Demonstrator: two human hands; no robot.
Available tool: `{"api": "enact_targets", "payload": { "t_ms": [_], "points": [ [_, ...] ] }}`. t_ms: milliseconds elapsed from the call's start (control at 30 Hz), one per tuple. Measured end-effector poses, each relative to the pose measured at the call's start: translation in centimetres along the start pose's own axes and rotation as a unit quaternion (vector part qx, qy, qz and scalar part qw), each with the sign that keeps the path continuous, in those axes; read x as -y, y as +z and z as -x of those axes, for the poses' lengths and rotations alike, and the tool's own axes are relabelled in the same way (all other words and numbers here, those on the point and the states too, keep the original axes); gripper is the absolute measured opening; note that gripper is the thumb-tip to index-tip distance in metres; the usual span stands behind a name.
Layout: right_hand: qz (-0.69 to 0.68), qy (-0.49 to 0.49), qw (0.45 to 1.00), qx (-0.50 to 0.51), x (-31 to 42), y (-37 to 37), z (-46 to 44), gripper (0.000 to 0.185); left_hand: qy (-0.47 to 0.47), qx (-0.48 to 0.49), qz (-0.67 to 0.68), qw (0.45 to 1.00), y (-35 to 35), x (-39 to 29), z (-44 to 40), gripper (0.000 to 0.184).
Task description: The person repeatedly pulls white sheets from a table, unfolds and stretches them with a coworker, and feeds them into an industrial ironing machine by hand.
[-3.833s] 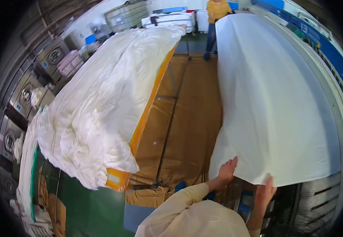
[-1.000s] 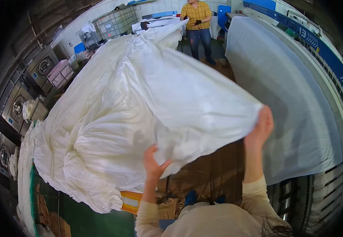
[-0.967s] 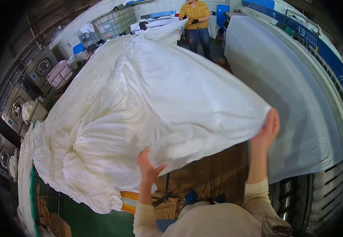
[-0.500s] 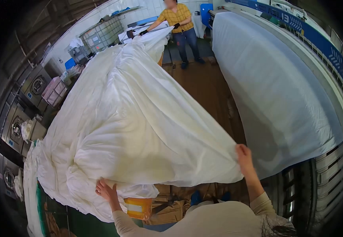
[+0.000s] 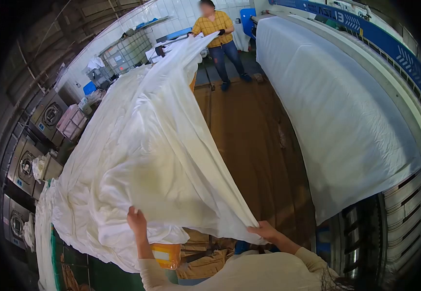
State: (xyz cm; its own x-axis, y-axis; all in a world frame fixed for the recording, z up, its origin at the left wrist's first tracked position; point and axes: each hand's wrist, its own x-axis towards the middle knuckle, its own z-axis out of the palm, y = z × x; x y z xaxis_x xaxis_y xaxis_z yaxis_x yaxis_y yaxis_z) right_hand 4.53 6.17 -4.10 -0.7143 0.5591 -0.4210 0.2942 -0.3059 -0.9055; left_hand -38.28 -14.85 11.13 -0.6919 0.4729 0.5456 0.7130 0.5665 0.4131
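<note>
Noting hands: at five o'clock our right hand (image 5: 265,232) gripped the white sheet (image 5: 167,160); near seven our left hand (image 5: 137,220) touched it, grip unclear. Cloth stretched to a co-worker (image 5: 218,25) at twelve.

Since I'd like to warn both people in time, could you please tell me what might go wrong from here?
The sheet could slip from the right hand, which grips only a small bit, and drop onto the brown floor covering.

The co-worker holds the far end, so an uneven pull might tug it loose.

Its loose folds could snag or bunch.
</note>
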Motion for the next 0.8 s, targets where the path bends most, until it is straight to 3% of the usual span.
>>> {"api": "enact_targets", "payload": {
  "t_ms": [67,167,200,233,267,300,333,367,400,433,467,500,533,600,633,700,800],
  "points": [
    [0.029,-0.006,0.999,-0.017,0.3,-0.2,-0.9,0.039,-0.041,0.035,0.278,0.959,-1.0,-6.8,-0.6,0.025],
    [0.085,-0.010,0.995,-0.055,1.0,-0.8,-1.4,0.032,-0.098,0.128,0.427,0.890,-1.7,-16.1,0.3,0.026],
    [0.010,-0.033,0.996,-0.077,1.8,-1.3,-1.3,0.028,-0.099,0.140,0.495,0.852,-0.5,-18.6,1.0,0.026],
    [-0.067,-0.056,0.991,-0.099,2.9,-1.7,-1.1,0.025,-0.009,0.094,0.581,0.808,1.1,-22.3,2.1,0.025],
    [-0.100,-0.047,0.986,-0.126,4.1,-2.5,-0.6,0.023,-0.018,0.146,0.559,0.816,1.4,-25.7,3.4,0.024],
    [-0.133,-0.038,0.978,-0.153,5.7,-3.3,0.0,0.021,-0.015,0.196,0.628,0.753,2.0,-29.3,5.0,0.023],
    [-0.134,-0.040,0.978,-0.155,6.7,-4.2,0.3,0.021,0.015,0.250,0.619,0.745,1.9,-32.5,6.4,0.023],
    [-0.179,-0.104,0.960,-0.189,7.5,-5.2,0.5,0.021,0.007,0.301,0.635,0.711,1.3,-35.7,7.8,0.022],
    [-0.222,-0.167,0.935,-0.222,8.4,-6.0,0.8,0.022,-0.015,0.376,0.672,0.638,2.1,-37.5,9.4,0.023],
    [-0.220,-0.167,0.935,-0.224,10.0,-6.5,1.8,0.022,0.000,0.417,0.688,0.594,1.4,-39.3,10.0,0.022],
    [-0.217,-0.236,0.914,-0.248,12.1,-6.8,3.2,0.022,0.016,0.457,0.701,0.548,0.6,-40.8,10.2,0.022],
    [-0.214,-0.303,0.889,-0.270,13.5,-7.3,4.1,0.022,0.017,0.457,0.702,0.547,1.0,-41.3,10.6,0.022],
    [-0.212,-0.303,0.889,-0.271,14.1,-7.9,4.5,0.022,0.023,0.504,0.694,0.514,1.2,-41.6,11.0,0.022],
    [-0.170,-0.323,0.845,-0.390,14.7,-9.7,5.3,0.024,0.036,0.594,0.672,0.441,1.9,-41.5,11.9,0.022],
    [-0.167,-0.324,0.845,-0.392,14.7,-11.1,5.4,0.024,0.038,0.593,0.674,0.439,2.6,-41.1,12.4,0.022],
    [-0.072,-0.302,0.851,-0.424,14.3,-14.2,5.5,0.025,0.027,0.533,0.649,0.542,5.1,-38.7,13.8,0.023],
    [-0.018,-0.268,0.868,-0.417,15.1,-13.9,7.2,0.027,-0.018,0.494,0.635,0.593,8.2,-32.3,16.4,0.024]
  ]
}}
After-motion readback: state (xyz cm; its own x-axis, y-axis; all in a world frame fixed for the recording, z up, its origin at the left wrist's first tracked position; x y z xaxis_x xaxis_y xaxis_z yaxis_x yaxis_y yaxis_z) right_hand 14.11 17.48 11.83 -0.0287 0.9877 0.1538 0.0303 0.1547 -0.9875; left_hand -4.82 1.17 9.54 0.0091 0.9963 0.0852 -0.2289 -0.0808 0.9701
